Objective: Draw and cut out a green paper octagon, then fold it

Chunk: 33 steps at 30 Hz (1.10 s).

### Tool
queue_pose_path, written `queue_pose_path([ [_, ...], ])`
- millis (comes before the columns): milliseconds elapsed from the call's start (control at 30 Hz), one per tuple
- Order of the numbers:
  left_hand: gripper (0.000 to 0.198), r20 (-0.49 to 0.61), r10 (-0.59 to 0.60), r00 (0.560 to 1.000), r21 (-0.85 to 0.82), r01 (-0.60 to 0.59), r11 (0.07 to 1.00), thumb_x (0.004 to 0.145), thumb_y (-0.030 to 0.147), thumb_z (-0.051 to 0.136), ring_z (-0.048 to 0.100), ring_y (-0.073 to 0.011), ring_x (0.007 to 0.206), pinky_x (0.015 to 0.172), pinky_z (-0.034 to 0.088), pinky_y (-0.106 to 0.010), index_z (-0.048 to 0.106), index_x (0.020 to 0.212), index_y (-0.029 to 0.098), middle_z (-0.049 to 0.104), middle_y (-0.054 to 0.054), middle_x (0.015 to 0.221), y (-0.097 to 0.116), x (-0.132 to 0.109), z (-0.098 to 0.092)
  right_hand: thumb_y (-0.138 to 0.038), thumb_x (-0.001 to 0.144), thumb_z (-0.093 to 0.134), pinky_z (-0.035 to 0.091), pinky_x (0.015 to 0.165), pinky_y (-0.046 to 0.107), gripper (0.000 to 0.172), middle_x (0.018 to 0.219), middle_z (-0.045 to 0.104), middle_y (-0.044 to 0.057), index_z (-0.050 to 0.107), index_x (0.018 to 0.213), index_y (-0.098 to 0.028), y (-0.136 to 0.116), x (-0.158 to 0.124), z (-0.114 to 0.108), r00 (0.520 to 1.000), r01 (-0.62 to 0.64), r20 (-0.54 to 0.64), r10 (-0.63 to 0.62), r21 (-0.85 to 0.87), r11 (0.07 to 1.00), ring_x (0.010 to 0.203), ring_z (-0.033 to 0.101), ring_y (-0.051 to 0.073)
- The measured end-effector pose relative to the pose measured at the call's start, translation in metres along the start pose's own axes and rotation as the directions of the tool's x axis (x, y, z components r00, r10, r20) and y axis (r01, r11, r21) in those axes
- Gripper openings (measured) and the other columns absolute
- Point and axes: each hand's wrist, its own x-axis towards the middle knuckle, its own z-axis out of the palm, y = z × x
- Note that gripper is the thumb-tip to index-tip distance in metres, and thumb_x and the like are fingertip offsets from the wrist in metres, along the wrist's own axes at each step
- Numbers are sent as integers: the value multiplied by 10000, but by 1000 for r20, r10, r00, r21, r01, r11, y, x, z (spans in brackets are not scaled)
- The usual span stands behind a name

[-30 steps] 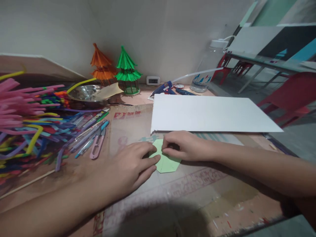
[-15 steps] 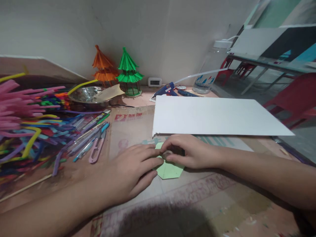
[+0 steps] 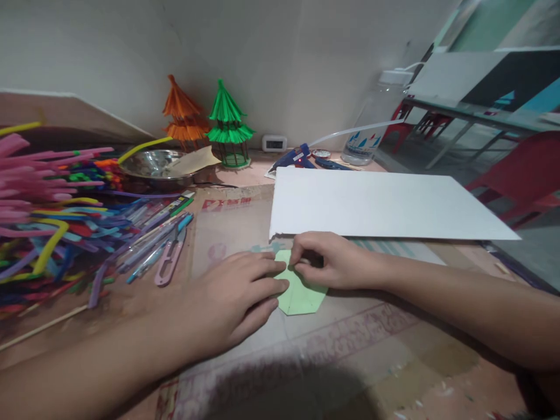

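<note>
A pale green paper octagon (image 3: 304, 298) lies flat on the cardboard-like sheet in front of me, with lines running across it. My left hand (image 3: 245, 289) rests flat with its fingers stretched out, the fingertips pressing on the octagon's left side. Over the upper right part of the octagon, my right hand (image 3: 330, 261) is closed in a pinch, thumb and forefinger meeting near its middle. What the pinch holds, if anything, is hidden by the fingers.
A white board (image 3: 385, 204) lies behind my right hand. Pipe cleaners (image 3: 48, 221), pens and pink snips (image 3: 170, 256) crowd the left. Along the wall stand a metal bowl (image 3: 149, 163), orange (image 3: 181, 116) and green (image 3: 230, 125) towers, a glue gun (image 3: 295, 156) and a bottle (image 3: 367, 125).
A small round brownish thing showed between my right fingers before; now it is out of sight. The right fingers have shifted slightly up and closed tighter. My left hand stays on the octagon.
</note>
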Motion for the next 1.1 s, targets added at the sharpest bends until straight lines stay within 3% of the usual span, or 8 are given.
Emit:
queue_pose_path([
  [200,239,-4,4,1000,-4,-4,1000,1038,220,508,607,-267,1270,1089,507,-457,676,1208,217,674,-110,1326,0,0,-1,-214,850,604,384,556,218,97,706,646,-7,690,877,-177,2,1,-2,995,-39,96,33,56,998,587,504,101],
  [333,245,-20,5,1000,2,-5,1000,1040,214,498,616,-267,1246,1085,506,-456,677,1207,202,679,-118,1304,1,0,1,-126,802,565,397,591,223,105,740,662,12,659,805,-172,2,2,-2,1000,26,5,-25,-18,1000,631,525,109],
  [500,243,-23,18,1000,-12,-18,1000,1036,203,503,626,-265,1229,1061,522,-448,687,1194,199,684,-116,1288,2,2,0,-188,856,605,397,579,212,98,749,685,4,696,885,-167,2,2,-2,995,9,98,-15,67,998,613,529,100],
  [667,252,-25,15,1000,17,-14,1000,1046,215,484,626,-274,1225,1051,528,-454,692,1184,181,685,-132,1286,3,2,-2,-140,819,582,381,594,227,75,723,643,-4,647,832,-174,2,1,-2,1000,-7,1,7,-26,1000,618,515,104],
  [833,266,-12,16,1000,14,-16,1000,1047,217,478,625,-276,1228,1045,531,-460,681,1216,188,682,-132,1289,2,0,-1,-219,882,609,367,571,225,64,704,617,-28,647,918,-181,2,0,-1,995,-26,99,21,52,998,578,476,92],
  [933,254,-22,14,1000,23,-13,1000,1048,220,481,624,-276,1229,1050,526,-461,683,1200,187,683,-129,1286,1,1,0,-183,866,591,366,592,238,24,733,607,-16,606,884,-187,4,0,1,1000,-19,14,19,-21,1000,613,489,103],
  [1000,247,-29,20,999,22,-19,1000,1050,221,481,621,-271,1230,1056,522,-457,679,1195,188,683,-124,1286,1,1,0,-192,862,605,366,593,244,36,738,580,-20,573,879,-194,6,1,1,998,-41,-44,43,42,998,630,486,111],
  [1100,247,-29,23,999,31,-22,999,1054,221,472,618,-266,1229,1054,524,-453,668,1202,192,679,-119,1298,1,1,1,-279,868,656,363,578,245,162,737,513,-42,511,894,-212,8,4,-1,988,-85,-97,119,300,950,635,454,112],
])
